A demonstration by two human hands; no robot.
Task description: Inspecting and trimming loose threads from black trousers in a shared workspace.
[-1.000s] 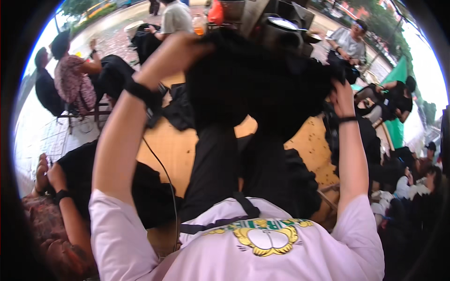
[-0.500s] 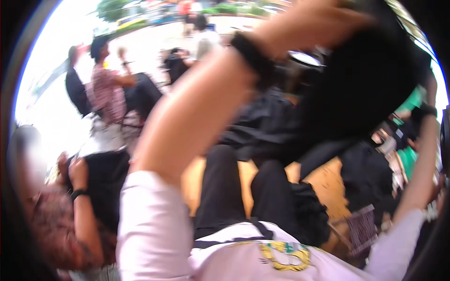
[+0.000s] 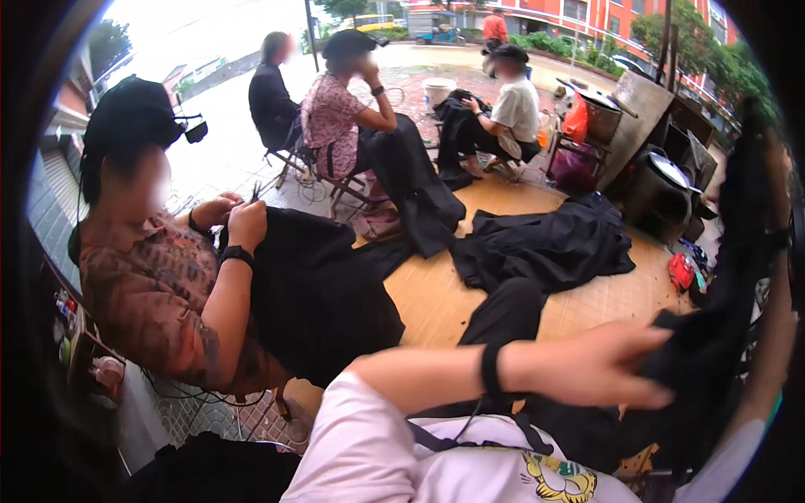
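At the right, a long piece of black cloth [image 3: 725,277] hangs raised; I cannot make out which garment it is. My right hand [image 3: 776,163], blurred at the far right rim, grips its upper part with the arm lifted. My left hand [image 3: 608,365], a black band on its wrist, reaches across my front to the cloth's near side. Its thumb and fingers are stretched apart against the fabric. Across from my knees, a heap of black garments [image 3: 545,243] lies on the tan mat.
On my left a person [image 3: 159,277] works small scissors [image 3: 256,191] over black cloth. Further off, a seated person in a patterned shirt [image 3: 335,117] and another in white [image 3: 516,109] have black cloth on their laps. A lidded pot on a stove [image 3: 662,189] stands at right.
My left arm has come down from high in front to low across my body. The black cloth has shifted to the right, and the view has swung left.
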